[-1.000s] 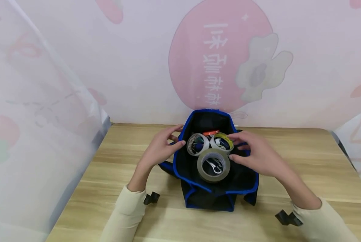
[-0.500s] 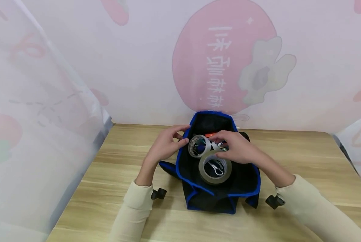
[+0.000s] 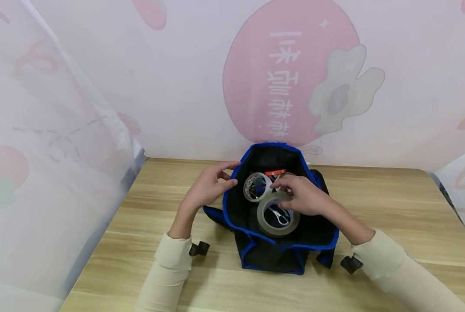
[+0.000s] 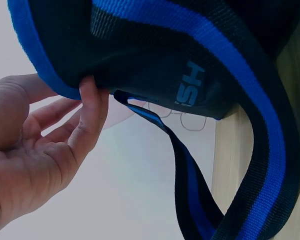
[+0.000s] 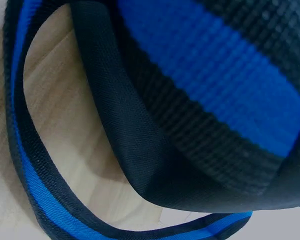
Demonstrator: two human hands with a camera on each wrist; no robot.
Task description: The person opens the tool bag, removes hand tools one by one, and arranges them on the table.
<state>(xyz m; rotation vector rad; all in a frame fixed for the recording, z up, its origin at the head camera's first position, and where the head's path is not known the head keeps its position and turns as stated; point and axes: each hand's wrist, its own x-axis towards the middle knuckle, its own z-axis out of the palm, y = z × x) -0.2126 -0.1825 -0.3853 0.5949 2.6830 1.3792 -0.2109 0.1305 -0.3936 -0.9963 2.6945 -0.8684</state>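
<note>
A black bag with blue trim (image 3: 269,260) stands with its mouth wide. Inside lie a brown tape roll (image 3: 265,232), a clear tape roll (image 3: 246,190) and another roll mostly covered by the right hand, beside an orange-red item (image 3: 275,172). Silver scissors (image 3: 283,216) show through the brown roll's ring. At the bag's left rim, my left hand (image 3: 208,184) pinches the edge, thumb inside and fingers outside. My right hand (image 3: 304,195) reaches into the bag over the rolls, fingers bent, thumb by the brown roll; whether it grips a roll is hidden.
The bag stands on a wooden table (image 3: 150,216) near the back wall cloth (image 3: 177,86). A blue-and-black strap (image 4: 270,150) loops out on the left side, another strap (image 5: 40,185) on the right. Small black wrist cameras (image 3: 199,248) sit at both cuffs.
My right hand has moved left from the bag's right side to over the rolls, covering the right-hand one. My left hand stays at the left rim.
</note>
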